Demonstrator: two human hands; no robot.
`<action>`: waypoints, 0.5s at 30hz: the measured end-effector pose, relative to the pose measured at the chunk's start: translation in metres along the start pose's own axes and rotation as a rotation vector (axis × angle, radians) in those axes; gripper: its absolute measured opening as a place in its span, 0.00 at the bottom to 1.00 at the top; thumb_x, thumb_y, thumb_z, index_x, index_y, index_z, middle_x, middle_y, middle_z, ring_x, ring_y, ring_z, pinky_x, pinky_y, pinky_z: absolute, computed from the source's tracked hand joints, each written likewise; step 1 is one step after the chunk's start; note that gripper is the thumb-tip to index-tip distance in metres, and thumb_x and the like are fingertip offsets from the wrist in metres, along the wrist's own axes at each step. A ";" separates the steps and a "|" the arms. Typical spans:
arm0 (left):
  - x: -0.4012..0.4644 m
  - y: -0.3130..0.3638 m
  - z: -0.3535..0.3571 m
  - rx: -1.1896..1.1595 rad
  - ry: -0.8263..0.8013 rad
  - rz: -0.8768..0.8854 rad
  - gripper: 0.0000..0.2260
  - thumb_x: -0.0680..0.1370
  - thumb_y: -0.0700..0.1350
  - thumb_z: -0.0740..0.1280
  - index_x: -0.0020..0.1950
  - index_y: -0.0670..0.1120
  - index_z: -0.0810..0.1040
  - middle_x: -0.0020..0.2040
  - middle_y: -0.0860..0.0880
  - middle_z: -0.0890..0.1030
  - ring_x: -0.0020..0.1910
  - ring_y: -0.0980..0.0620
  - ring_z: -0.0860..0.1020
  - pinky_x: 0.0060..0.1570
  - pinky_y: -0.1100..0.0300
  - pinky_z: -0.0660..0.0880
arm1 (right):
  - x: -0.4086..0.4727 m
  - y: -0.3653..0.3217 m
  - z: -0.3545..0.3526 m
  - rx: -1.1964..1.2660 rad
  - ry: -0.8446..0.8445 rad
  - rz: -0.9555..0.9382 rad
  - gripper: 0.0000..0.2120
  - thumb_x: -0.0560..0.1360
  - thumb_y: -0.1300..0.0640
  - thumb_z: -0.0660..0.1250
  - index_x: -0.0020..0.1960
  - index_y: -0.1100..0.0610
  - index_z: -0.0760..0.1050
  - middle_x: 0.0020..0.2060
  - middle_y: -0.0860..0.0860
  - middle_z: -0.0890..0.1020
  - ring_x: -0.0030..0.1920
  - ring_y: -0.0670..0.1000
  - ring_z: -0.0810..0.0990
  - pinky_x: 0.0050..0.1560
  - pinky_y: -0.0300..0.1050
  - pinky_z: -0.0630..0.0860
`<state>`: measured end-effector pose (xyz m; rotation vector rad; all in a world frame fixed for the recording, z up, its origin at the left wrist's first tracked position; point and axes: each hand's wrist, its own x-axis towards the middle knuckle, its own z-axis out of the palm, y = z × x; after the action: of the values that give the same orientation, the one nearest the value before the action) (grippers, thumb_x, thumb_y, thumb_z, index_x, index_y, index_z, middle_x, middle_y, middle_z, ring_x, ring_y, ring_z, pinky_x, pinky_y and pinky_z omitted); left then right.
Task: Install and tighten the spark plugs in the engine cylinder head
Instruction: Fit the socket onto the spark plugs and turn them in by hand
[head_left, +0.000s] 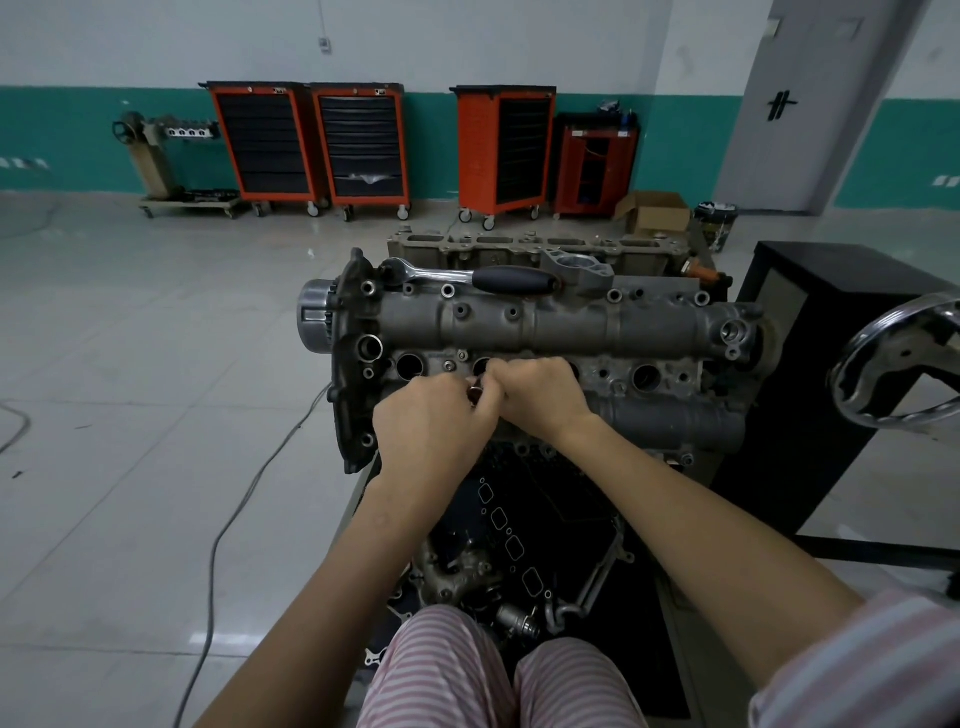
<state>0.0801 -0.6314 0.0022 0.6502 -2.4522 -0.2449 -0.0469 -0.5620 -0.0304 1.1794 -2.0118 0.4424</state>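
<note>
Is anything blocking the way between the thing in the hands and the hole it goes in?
Nothing visible does. The left hand and right hand pinch a small part just in front of an open plug hole in the cylinder head. The ratchet lies behind, out of the way.

Dull grey cast-metal cylinder head (571, 322), chromed glossy ratchet (431, 271), shiny tiled floor (156, 364)
</note>
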 end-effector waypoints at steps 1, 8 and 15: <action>0.000 0.000 0.001 0.015 0.004 0.004 0.23 0.78 0.58 0.56 0.27 0.48 0.63 0.25 0.53 0.67 0.27 0.51 0.69 0.24 0.62 0.54 | 0.000 0.000 0.000 0.020 0.009 0.000 0.12 0.63 0.57 0.76 0.29 0.59 0.74 0.19 0.52 0.75 0.18 0.54 0.74 0.21 0.36 0.65; -0.002 -0.003 0.004 0.010 0.023 0.153 0.11 0.75 0.54 0.61 0.50 0.48 0.73 0.45 0.51 0.77 0.39 0.49 0.77 0.27 0.60 0.56 | 0.001 0.001 0.000 0.025 -0.106 0.067 0.10 0.68 0.56 0.69 0.39 0.63 0.75 0.27 0.58 0.79 0.26 0.59 0.78 0.27 0.43 0.63; -0.006 -0.003 0.001 -0.052 -0.008 0.087 0.22 0.76 0.64 0.56 0.28 0.51 0.60 0.25 0.55 0.66 0.27 0.53 0.66 0.24 0.62 0.53 | 0.001 -0.001 -0.001 -0.013 -0.058 0.041 0.11 0.59 0.60 0.78 0.32 0.61 0.75 0.20 0.54 0.76 0.19 0.56 0.75 0.22 0.37 0.66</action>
<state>0.0846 -0.6309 -0.0024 0.5195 -2.4669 -0.2758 -0.0463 -0.5623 -0.0292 1.1571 -2.0883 0.4193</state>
